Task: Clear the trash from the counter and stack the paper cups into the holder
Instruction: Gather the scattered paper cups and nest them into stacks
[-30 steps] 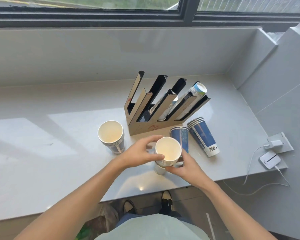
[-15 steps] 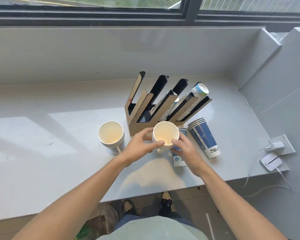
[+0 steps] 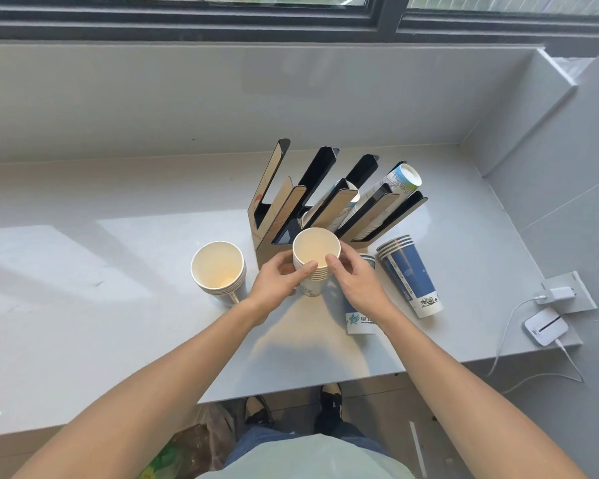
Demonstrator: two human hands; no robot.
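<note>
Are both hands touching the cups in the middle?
Touching. The head view shows the left hand and right hand with fingers wrapped on the cup stack.

You see four loose cup stacks: held one (image 3: 316,257), white one (image 3: 218,271), two blue (image 3: 410,276) (image 3: 358,316); one holder (image 3: 325,205); two chargers (image 3: 545,327) (image 3: 556,294).

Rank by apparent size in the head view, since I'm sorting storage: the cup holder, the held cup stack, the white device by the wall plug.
1. Cup holder
2. Held cup stack, gripped by both hands
3. White device
</note>
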